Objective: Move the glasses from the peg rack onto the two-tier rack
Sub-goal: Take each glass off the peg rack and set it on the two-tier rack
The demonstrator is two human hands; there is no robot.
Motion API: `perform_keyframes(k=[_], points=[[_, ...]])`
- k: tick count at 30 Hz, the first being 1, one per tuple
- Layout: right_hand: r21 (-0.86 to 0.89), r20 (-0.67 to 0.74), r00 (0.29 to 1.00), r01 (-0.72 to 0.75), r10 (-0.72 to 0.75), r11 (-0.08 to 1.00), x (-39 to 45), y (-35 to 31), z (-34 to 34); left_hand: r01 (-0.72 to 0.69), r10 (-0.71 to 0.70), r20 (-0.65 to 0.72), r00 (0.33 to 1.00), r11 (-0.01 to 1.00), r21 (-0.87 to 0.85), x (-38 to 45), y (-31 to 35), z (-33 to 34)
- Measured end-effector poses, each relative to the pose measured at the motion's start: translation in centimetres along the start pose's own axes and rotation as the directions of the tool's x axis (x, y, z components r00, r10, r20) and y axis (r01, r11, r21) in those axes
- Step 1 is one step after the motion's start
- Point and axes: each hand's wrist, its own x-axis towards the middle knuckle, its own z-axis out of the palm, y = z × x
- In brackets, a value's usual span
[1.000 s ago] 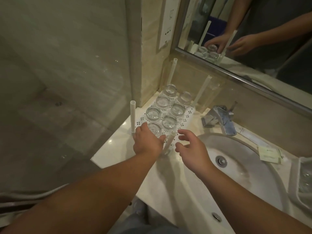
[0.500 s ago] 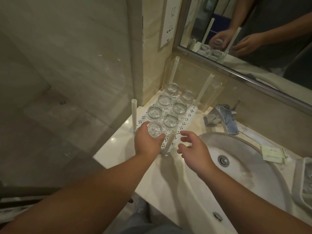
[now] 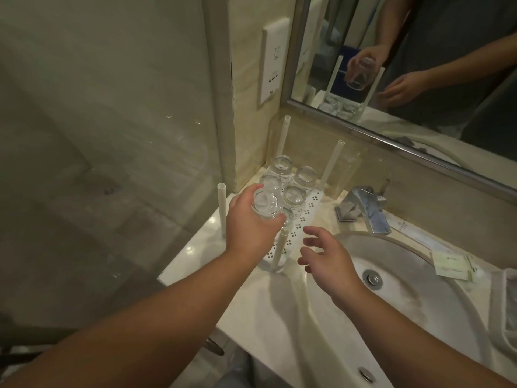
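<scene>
Across the whole lower part, a pale stone desk (image 3: 195,247) with a round sink (image 3: 419,303) sunk in its right half. Above its back edge, a wide mirror (image 3: 419,79), repeating both hands and the glasses.

At the back left corner of the desk, a white peg rack (image 3: 307,211): a perforated tray with four upright posts, one at each corner. At the far right edge of the desk, only a cut-off white object (image 3: 507,303); impossible to tell whether this is the two-tier rack.

Over the near left part of the tray, the left hand (image 3: 249,225), gripping the lifted glass (image 3: 264,205) from the side, fingers and thumb curled round it. Just beside the near right post, the right hand (image 3: 327,256), hovering with the fingers spread and loosely bent, holding nothing and touching nothing.

On the tray, the remaining glasses (image 3: 293,194), upside down in two rows toward the back: four plainly in view, a fifth half hidden behind the left hand. Clear of the tray and apart from them, the lifted glass, base up.

Judging from this: early in the task. Only one glass off the peg rack and not yet placed anywhere; about five left to move. No sign of any glass already set on the two-tier rack, though that part is hardly in view.
</scene>
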Motion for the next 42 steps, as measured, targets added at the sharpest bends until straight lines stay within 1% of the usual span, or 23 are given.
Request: perform_keyframes(k=[5, 7, 8, 9, 10, 11, 13, 15, 17, 19, 23, 26, 29, 32, 33, 35, 37, 42], points=[[0.142, -0.011, 0.998, -0.055, 0.057, 0.988, -0.2, -0.9, -0.4, -0.052, 0.053, 0.017, 0.998, 0.997, -0.051, 0.8, 3.3, -0.6], [0.24, -0.02, 0.995, -0.089, 0.097, 0.967, -0.1, -1.4, -0.6, -0.095, 0.098, 0.041, 0.994, 0.994, -0.061, 0.8, 4.6, -0.7], [0.317, -0.012, 0.992, -0.115, 0.125, 0.941, 0.0, -1.7, -0.7, -0.117, 0.121, 0.058, 0.991, 0.991, -0.066, 0.7, 5.3, -0.7], [0.422, 0.013, 0.988, -0.146, 0.155, 0.895, 0.0, -2.1, -0.8, -0.139, 0.144, 0.077, 0.987, 0.988, -0.067, 0.6, 6.0, -0.7], [0.537, 0.057, 0.981, -0.185, 0.183, 0.823, 0.0, -2.5, -0.9, -0.16, 0.166, 0.096, 0.982, 0.985, -0.065, 0.4, 6.6, -0.6], [0.641, 0.115, 0.972, -0.229, 0.204, 0.733, 0.1, -2.9, -1.0, -0.177, 0.183, 0.118, 0.976, 0.982, -0.064, 0.2, 7.1, -0.5], [0.764, 0.244, 0.945, -0.325, 0.217, 0.558, 0.1, -3.6, -1.5, -0.201, 0.209, 0.167, 0.964, 0.978, -0.063, -0.3, 8.2, -0.2], [0.823, 0.366, 0.918, -0.396, 0.154, 0.407, 0.0, -4.3, -2.1, -0.231, 0.238, 0.213, 0.948, 0.971, -0.057, -0.9, 9.2, 0.1], [0.857, 0.431, 0.901, -0.423, 0.041, 0.295, -0.3, -4.8, -2.6, -0.256, 0.265, 0.26, 0.929, 0.964, -0.069, -1.5, 9.9, 0.4], [0.877, 0.436, 0.899, -0.411, -0.051, 0.25, -0.5, -5.0, -3.1, -0.261, 0.276, 0.313, 0.909, 0.961, -0.089, -2.0, 10.5, 0.5], [0.903, 0.411, 0.898, -0.378, -0.155, 0.204, -1.1, -5.2, -4.0, -0.227, 0.259, 0.389, 0.884, 0.966, -0.127, -2.7, 10.9, 0.6], [0.912, 0.388, 0.905, -0.351, -0.174, 0.212, -1.4, -5.6, -4.8, -0.204, 0.253, 0.386, 0.887, 0.965, -0.163, -3.0, 10.8, 0.5], [0.912, 0.374, 0.911, -0.327, -0.175, 0.249, -1.5, -5.8, -5.4, -0.209, 0.256, 0.395, 0.882, 0.965, -0.158, -3.1, 10.4, 0.4], [0.912, 0.303, 0.949, -0.262, -0.089, 0.315, -1.4, -6.0, -6.0, -0.207, 0.25, 0.412, 0.876, 0.967, -0.148, -2.9, 9.6, 0.4], [0.908, 0.276, 0.96, -0.243, -0.051, 0.341, -1.4, -6.0, -6.3, -0.211, 0.247, 0.419, 0.874, 0.969, -0.132, -2.9, 9.2, 0.4], [0.875, 0.251, 0.968, -0.225, -0.004, 0.428, -1.5, -6.0, -6.8, -0.222, 0.235, 0.435, 0.869, 0.972, -0.081, -2.8, 8.4, 0.5], [0.836, 0.219, 0.976, -0.191, 0.006, 0.514, -1.7, -5.8, -7.4, -0.222, 0.216, 0.455, 0.864, 0.974, -0.041, -2.8, 7.7, 0.8], [0.73, 0.086, 0.996, -0.056, -0.01, 0.681, -2.3, -5.5, -8.6, -0.254, 0.196, 0.492, 0.848, 0.966, 0.053, -3.4, 6.4, 1.8]])
